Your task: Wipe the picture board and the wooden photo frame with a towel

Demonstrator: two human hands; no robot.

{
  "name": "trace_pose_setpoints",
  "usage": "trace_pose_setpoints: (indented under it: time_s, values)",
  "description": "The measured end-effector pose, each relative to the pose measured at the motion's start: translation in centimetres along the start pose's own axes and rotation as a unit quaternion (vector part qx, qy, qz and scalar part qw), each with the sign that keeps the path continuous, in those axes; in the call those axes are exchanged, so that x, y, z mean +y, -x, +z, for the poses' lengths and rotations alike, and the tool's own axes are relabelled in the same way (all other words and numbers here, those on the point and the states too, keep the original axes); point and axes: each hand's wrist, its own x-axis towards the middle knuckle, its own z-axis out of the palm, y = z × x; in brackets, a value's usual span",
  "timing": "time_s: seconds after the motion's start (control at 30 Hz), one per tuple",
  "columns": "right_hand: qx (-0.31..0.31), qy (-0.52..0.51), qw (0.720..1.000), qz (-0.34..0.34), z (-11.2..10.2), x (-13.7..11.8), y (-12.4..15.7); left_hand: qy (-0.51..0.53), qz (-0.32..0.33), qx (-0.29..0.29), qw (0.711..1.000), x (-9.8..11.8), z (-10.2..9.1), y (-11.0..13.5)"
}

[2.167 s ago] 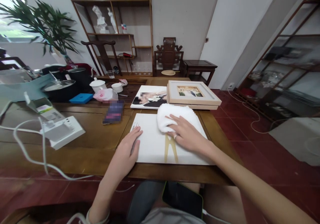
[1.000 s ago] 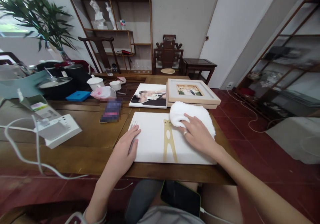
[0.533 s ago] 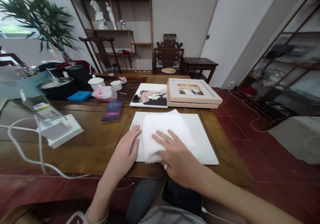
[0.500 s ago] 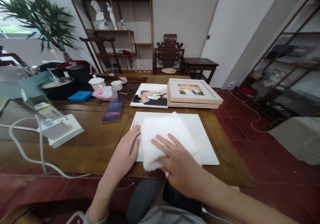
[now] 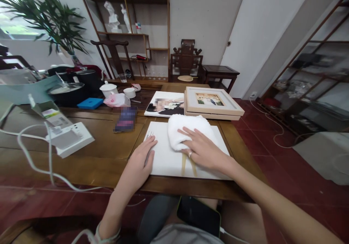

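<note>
A white board (image 5: 166,164), perhaps the back of a panel, lies flat on the wooden table in front of me. My left hand (image 5: 140,160) rests along its left edge, fingers stretched out and thumb apart. Folded into a thick pad, a fluffy white towel (image 5: 177,127) sits on the far part of the board. My right hand (image 5: 201,146), wearing a ring, grips the towel's near side, with fingers spread over the top and thumb under the fold. Two tan strips (image 5: 184,166) show on the board below this hand.
Behind the board lie a photo panel (image 5: 152,109) and stacked light frames (image 5: 231,109). To the left are an opened white box (image 5: 73,142), a white cable (image 5: 50,156), a blue box (image 5: 89,103), and a pot (image 5: 68,95). A phone (image 5: 199,215) rests on my lap.
My right hand has pushed the towel away from me and slightly right, uncovering the near part of the board and its tan strips. The left hand stays at the board's left edge.
</note>
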Motion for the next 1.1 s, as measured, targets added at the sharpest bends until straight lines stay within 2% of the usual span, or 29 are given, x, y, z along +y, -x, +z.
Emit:
trace_pose_setpoints:
  time_s: [0.13,0.27,0.37,0.5,0.6,0.67,0.8,1.0,1.1]
  values:
    - [0.006,0.044,0.999,0.008,0.2,-0.1,-2.8,0.001,0.004,0.002,1.0,0.0,0.0,-0.1]
    - [0.024,0.071,0.997,0.017,0.9,-0.7,-3.7,0.004,0.004,0.004,1.0,-0.1,0.0,-0.1]
    - [0.025,0.086,0.996,0.002,1.7,-2.1,-2.3,0.003,0.006,0.005,1.0,-0.2,0.1,0.0]
    - [0.024,0.086,0.996,-0.029,2.6,-5.6,1.3,0.003,0.011,0.008,1.0,-0.3,0.2,0.0]
    - [-0.013,0.052,0.995,-0.08,2.6,-7.7,3.7,0.002,0.006,-0.001,1.0,-0.2,0.1,-0.1]
    - [-0.034,0.034,0.994,-0.101,2.1,-8.1,4.5,0.002,0.002,-0.006,1.0,-0.1,0.0,-0.2]
    - [-0.023,0.025,0.995,-0.09,1.3,-6.5,3.3,0.0,0.011,-0.006,1.0,-0.2,0.0,-0.2]
    - [0.03,0.084,0.996,-0.01,1.5,-2.0,-2.1,0.003,0.007,0.008,1.0,-0.2,0.1,0.0]
    - [0.053,0.109,0.993,0.013,1.8,-0.8,-4.0,0.005,0.006,0.005,1.0,-0.1,0.1,0.1]
